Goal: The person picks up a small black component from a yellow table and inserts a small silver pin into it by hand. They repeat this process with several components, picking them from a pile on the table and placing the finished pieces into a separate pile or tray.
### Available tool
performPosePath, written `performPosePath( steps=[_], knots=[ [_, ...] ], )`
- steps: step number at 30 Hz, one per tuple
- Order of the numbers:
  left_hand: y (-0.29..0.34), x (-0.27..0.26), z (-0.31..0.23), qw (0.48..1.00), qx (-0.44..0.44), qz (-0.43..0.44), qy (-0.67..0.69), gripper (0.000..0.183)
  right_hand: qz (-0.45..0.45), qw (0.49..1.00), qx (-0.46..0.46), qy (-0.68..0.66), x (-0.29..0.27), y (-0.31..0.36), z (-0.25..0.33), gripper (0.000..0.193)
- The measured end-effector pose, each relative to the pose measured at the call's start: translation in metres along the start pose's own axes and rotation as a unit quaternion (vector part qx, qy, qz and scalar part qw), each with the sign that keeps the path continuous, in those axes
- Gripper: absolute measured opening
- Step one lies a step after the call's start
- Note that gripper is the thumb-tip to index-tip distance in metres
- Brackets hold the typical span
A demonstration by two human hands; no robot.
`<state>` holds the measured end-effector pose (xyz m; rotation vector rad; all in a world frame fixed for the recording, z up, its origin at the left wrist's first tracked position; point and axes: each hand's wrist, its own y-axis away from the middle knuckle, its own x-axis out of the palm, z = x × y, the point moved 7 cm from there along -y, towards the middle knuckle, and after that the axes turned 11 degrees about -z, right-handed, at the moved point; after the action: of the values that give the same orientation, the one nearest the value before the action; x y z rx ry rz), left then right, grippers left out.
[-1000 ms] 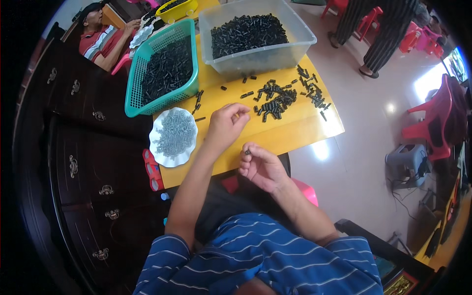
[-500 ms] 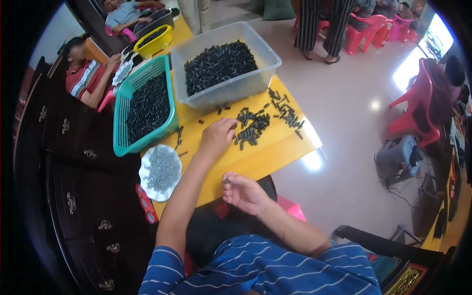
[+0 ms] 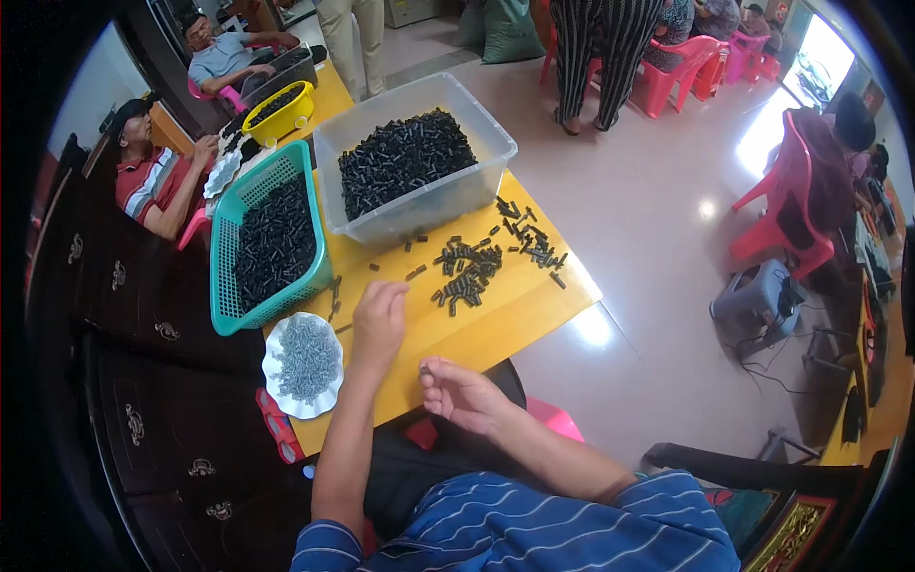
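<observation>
My left hand [image 3: 380, 322] is over the yellow table, left of a loose pile of short black cylindrical pieces [image 3: 467, 276]. Its fingers are bent and pressed together; whatever is between them, if anything, is hidden. Near the table's front edge my right hand [image 3: 467, 396] is closed, palm turned up, with a small dark piece [image 3: 425, 371] pinched between thumb and fingers. Beside my left forearm a white scalloped plate [image 3: 330, 397] holds many small silvery screw-like parts [image 3: 307, 357]. More black pieces [image 3: 534, 238] lie scattered near the table's right edge.
A clear plastic bin [image 3: 419, 205] and a teal basket [image 3: 221, 286], both filled with black pieces, stand behind my hands. Dark drawers [image 3: 162, 391] flank the left side. Two people sit at the far left, near a yellow basket [image 3: 305, 100]. Pink chairs [image 3: 782, 219] stand to the right.
My left hand has drawn away from the pile of black pieces, to the left. My right hand keeps its pinch near the table edge. The whole view has shifted slightly.
</observation>
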<state>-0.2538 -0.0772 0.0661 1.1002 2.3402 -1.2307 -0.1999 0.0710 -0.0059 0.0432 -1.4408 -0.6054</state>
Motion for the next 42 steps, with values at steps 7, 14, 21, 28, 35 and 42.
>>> performPosePath(
  steps=[7,14,21,28,35,42],
  knots=[
    [0.063,-0.046,0.014,0.979,-0.184,-0.019,0.087,0.01,-0.032,0.997,-0.023,0.06,-0.003,-0.002,-0.004,0.015],
    [0.093,-0.077,-0.009,0.897,-0.315,-0.017,0.309,0.008,-0.063,0.981,-0.082,0.165,-0.002,0.001,-0.004,0.017],
    [0.097,-0.084,-0.028,0.952,-0.228,0.03,0.205,0.009,-0.084,0.951,-0.15,0.257,0.002,0.001,-0.002,0.015],
    [0.087,-0.083,-0.052,0.972,-0.164,0.055,0.161,0.007,-0.073,0.941,-0.182,0.274,0.005,0.004,0.002,0.015],
    [0.101,-0.083,-0.038,0.951,-0.236,0.017,0.197,0.01,-0.061,0.943,-0.175,0.277,0.008,0.006,-0.001,0.013],
    [0.104,-0.078,-0.026,0.938,-0.273,0.021,0.214,0.009,-0.059,0.937,-0.196,0.284,0.009,0.006,0.003,0.013]
  ],
)
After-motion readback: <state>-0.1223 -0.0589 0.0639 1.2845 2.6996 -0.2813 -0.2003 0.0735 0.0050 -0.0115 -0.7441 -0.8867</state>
